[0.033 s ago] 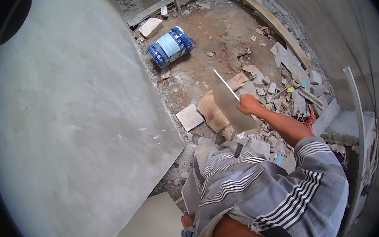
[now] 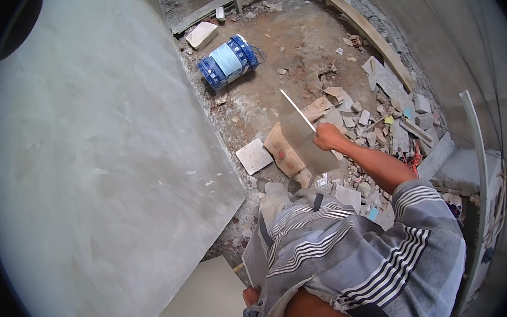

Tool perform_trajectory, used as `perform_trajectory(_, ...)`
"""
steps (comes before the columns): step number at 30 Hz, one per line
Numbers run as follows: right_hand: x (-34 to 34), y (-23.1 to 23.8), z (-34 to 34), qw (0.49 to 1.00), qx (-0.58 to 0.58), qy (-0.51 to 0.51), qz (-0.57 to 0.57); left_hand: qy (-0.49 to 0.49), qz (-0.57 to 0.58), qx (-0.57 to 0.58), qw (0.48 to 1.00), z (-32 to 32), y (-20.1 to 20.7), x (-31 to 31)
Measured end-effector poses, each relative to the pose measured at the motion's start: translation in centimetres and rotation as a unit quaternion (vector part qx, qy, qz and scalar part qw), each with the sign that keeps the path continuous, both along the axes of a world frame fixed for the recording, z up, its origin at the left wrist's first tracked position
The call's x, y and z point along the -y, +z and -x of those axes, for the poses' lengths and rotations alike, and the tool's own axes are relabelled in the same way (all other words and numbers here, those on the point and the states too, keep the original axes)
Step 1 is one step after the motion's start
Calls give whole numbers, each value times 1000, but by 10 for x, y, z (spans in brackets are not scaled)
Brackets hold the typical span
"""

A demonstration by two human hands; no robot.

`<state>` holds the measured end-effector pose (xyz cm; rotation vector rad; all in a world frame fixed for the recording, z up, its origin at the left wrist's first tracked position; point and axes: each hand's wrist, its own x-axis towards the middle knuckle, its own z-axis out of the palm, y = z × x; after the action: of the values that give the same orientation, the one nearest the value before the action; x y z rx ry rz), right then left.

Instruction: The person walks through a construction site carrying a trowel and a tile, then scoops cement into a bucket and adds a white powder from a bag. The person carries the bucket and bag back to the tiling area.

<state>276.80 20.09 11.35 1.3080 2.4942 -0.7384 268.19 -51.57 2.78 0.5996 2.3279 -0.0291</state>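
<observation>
My two hands are well apart. My right hand (image 2: 327, 136) is out in front of me, fingers curled tightly over the narrow white edge of a thin, flat panel (image 2: 306, 145); its smooth grey-brown face hangs down from my fist, in front of a crumpled, torn sheet of brown cardboard (image 2: 284, 151). My left hand (image 2: 251, 296) is low by my side, curled near the bottom of a grey flat piece (image 2: 254, 261) that is partly hidden by my loose, grey striped shirt (image 2: 355, 234); I cannot tell whether those fingers grip it. Just left of that hand is a broad, pale, smooth-faced sheet (image 2: 196, 303). Beside the cardboard lies a square, whitish slab (image 2: 254, 156) with crisp corners. To the right spreads a rough heap of rubble (image 2: 368, 137), jagged chips and blocky lumps in grey and white. Farther off, on brown, gritty ground (image 2: 292, 42), a round blue bucket (image 2: 228, 64) with a pale label lies on its side, near a chunky off-white block (image 2: 202, 36). A long wooden plank (image 2: 366, 33) runs along the far right. At my left stands a wide grey wall (image 2: 103, 146), its surface smooth and cloudy with a few white flecks.
</observation>
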Motion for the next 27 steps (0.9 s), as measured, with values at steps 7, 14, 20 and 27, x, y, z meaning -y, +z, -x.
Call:
perform_trajectory(7, -40, -24, 142, 998, -53, 17, 10, 84, 12, 37, 996, -23, 22, -9)
perform_trajectory(14, -36, -81, 254, 992, -126, -30, 9, 155, -15, 30, 987, -30, 40, -35)
perform_trajectory(20, -26, -129, 319, 982, -162, -92, 13, 194, 14, 23, 981, -31, 61, -69)
perform_trajectory(27, -46, -136, 375, 986, -157, -57, 25, 226, 33, 25, 973, -47, 83, -108)
